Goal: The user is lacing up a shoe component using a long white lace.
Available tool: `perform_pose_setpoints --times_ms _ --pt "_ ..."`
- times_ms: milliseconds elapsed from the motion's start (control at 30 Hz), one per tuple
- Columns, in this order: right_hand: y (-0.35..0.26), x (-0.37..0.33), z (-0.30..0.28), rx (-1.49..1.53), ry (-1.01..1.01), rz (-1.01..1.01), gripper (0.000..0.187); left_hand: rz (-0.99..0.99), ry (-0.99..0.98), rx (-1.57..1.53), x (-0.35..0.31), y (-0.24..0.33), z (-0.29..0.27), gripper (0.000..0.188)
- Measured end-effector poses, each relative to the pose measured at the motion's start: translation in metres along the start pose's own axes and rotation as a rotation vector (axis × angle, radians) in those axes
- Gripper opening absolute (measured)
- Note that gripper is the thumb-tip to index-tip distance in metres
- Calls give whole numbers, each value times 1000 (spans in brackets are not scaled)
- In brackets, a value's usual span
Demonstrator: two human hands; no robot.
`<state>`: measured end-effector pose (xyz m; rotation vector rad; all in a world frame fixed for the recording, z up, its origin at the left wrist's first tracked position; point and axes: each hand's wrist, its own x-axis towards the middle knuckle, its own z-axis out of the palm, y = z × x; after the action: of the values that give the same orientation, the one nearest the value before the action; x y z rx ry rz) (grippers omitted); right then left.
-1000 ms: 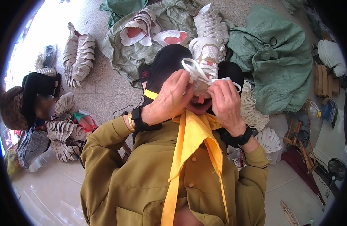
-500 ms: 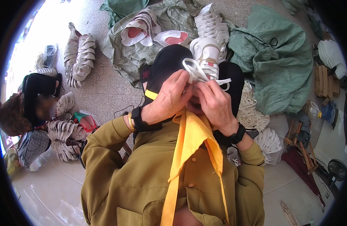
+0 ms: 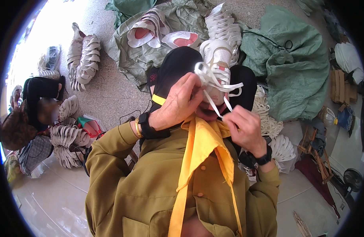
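2 hands at a white shoe (image 3: 216, 63) on the lap, between black-clad knees: left hand (image 3: 177, 103) curled against its side, fingers closed near the white lace (image 3: 213, 79); right hand (image 3: 245, 128) lower, pinched shut on a lace end pulled taut toward the body. Yellow scarf (image 3: 198, 158) hanging below over an olive shirt (image 3: 150, 189). Further out, stacks of white shoe uppers (image 3: 85, 55) on the floor, green sacks (image 3: 292, 67) behind
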<state>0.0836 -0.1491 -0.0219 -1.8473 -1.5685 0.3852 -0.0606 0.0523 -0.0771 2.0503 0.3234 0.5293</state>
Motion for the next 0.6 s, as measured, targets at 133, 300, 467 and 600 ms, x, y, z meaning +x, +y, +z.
perform_pose_setpoints --times_ms 133,300,467,600 --pt "7 -22 -4 84 -33 55 10 -34 -23 2 1 5 -3 14" --pt "10 -28 -1 173 7 135 7 -85 -44 -12 5 9 -5 15" --pt "36 -13 1 77 297 318 14 -126 -35 -19 9 8 -5 16" --pt "48 6 9 -52 283 401 23 -182 -14 -38 13 4 -4 17"
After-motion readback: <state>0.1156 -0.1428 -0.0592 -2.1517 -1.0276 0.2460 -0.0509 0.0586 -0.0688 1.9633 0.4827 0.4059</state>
